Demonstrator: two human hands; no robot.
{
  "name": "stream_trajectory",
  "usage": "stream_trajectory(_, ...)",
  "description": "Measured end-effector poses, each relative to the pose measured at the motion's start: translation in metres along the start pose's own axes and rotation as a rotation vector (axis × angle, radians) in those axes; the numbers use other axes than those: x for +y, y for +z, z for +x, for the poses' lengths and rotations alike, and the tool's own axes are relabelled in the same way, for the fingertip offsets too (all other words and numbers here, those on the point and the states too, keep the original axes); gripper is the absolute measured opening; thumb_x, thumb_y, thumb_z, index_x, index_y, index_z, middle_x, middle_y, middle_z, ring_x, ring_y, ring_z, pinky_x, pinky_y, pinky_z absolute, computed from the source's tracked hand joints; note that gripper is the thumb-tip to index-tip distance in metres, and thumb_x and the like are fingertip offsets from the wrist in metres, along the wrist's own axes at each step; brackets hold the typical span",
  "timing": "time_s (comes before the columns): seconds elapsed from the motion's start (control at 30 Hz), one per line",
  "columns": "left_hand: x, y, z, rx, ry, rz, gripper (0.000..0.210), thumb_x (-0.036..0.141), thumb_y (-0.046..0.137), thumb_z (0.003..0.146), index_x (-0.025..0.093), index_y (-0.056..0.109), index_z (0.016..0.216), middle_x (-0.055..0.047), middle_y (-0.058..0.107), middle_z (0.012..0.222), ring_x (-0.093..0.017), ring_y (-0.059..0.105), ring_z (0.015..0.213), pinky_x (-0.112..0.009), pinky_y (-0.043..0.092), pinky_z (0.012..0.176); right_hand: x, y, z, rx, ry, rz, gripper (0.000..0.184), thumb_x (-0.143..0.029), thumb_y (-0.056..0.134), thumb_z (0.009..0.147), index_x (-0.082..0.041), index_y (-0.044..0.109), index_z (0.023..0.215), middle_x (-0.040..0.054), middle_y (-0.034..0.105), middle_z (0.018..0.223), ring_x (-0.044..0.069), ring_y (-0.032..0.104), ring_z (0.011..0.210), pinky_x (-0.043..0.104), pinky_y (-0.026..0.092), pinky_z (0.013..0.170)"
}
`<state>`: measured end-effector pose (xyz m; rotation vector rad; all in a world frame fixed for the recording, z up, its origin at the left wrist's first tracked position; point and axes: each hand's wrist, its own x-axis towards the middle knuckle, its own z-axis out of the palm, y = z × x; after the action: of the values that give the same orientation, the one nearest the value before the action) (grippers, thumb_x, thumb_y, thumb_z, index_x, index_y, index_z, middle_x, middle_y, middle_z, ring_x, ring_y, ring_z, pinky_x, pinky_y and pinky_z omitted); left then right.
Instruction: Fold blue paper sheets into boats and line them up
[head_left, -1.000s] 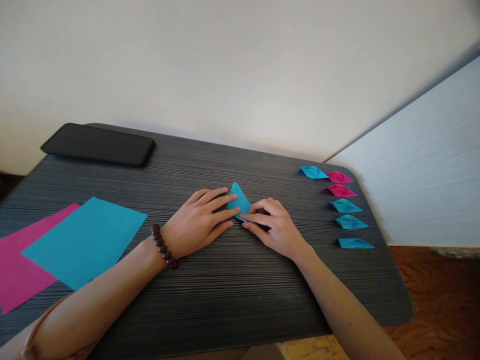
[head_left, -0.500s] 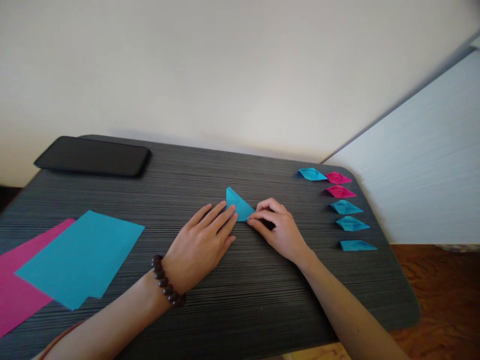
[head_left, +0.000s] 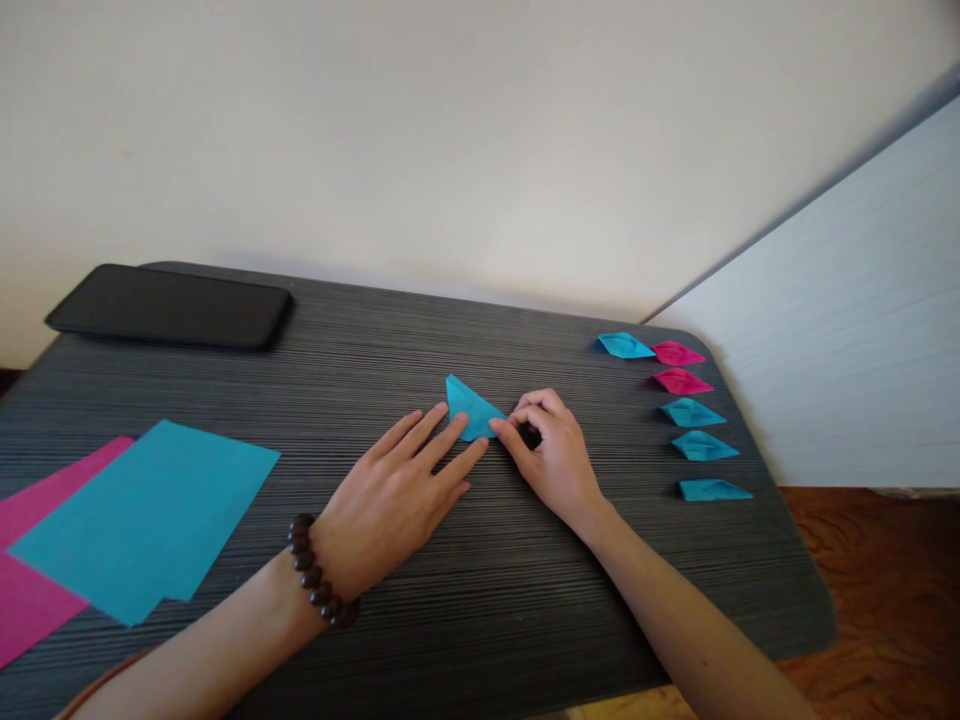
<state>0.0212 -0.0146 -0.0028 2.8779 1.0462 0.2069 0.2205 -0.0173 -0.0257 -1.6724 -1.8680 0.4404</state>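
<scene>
A small folded piece of blue paper, roughly triangular, lies in the middle of the dark table. My left hand rests flat with its fingers spread, the fingertips pressing on the paper's left and near edges. At the paper's right corner, my right hand pinches it between thumb and curled fingers. Part of that corner is hidden by the fingers.
Several folded paper boats stand along the right side, among them a blue boat and a pink boat. Blue sheets overlap pink paper at left. Behind them lies a black flat slab-like object. A wall borders the back.
My right thumb has moved up onto the paper's right corner and the fingers have curled in more. My left fingers have spread wider. The view has shifted slightly.
</scene>
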Motion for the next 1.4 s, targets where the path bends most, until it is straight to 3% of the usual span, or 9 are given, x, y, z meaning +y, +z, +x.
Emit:
stream_trajectory(0.23, 0.0, 0.002, 0.001, 0.018, -0.012, 0.008, 0.039, 0.03, 0.04, 0.092, 0.021, 0.048, 0.13, -0.005, 0.047, 0.136, -0.026, 0.04, 0.127, -0.044, 0.037, 0.104, 0.006, -0.013, 0.001, -0.08, -0.103, 0.107, 0.013, -0.029, 0.055, 0.085, -0.02, 0.063, 0.089, 0.0053, 0.053, 0.099, 0.016, 0.055, 0.089, 0.032, 0.045, 0.081)
stream_trajectory(0.43, 0.0, 0.002, 0.001, 0.012, -0.023, -0.008, 0.038, 0.03, 0.04, 0.092, 0.022, 0.05, 0.128, -0.005, 0.046, 0.137, -0.026, 0.038, 0.128, -0.045, 0.036, 0.105, 0.003, -0.007, -0.001, -0.04, -0.056, 0.02, 0.014, -0.031, 0.056, 0.083, -0.019, 0.06, 0.079, 0.0066, 0.051, 0.104, 0.017, 0.056, 0.083, 0.037, 0.045, 0.082)
stream_trajectory(0.63, 0.0, 0.003, 0.001, 0.032, -0.023, -0.022, 0.038, 0.028, 0.041, 0.091, 0.021, 0.05, 0.128, -0.005, 0.048, 0.136, -0.025, 0.04, 0.127, -0.045, 0.036, 0.104, 0.001, -0.001, -0.002, -0.002, -0.028, -0.018, 0.016, -0.034, 0.056, 0.083, -0.019, 0.058, 0.075, 0.0057, 0.052, 0.101, 0.019, 0.055, 0.09, 0.037, 0.045, 0.081)
stream_trajectory(0.97, 0.0, 0.0, 0.002, 0.022, -0.02, -0.048, 0.037, 0.027, 0.042, 0.091, 0.021, 0.052, 0.126, -0.006, 0.048, 0.135, -0.027, 0.039, 0.127, -0.046, 0.036, 0.104, 0.0, 0.001, -0.001, 0.017, 0.002, -0.008, 0.019, -0.035, 0.057, 0.083, -0.019, 0.057, 0.073, 0.0069, 0.051, 0.1, 0.02, 0.054, 0.092, 0.032, 0.047, 0.069)
stream_trajectory(1.4, 0.0, 0.0, 0.003, 0.042, -0.012, -0.068, 0.036, 0.025, 0.045, 0.09, 0.02, 0.053, 0.124, -0.007, 0.05, 0.133, -0.028, 0.04, 0.126, -0.047, 0.037, 0.103, 0.0, 0.001, -0.001, 0.0, 0.0, -0.029, 0.018, -0.034, 0.057, 0.083, -0.019, 0.057, 0.073, 0.006, 0.051, 0.098, 0.02, 0.053, 0.091, 0.033, 0.046, 0.072)
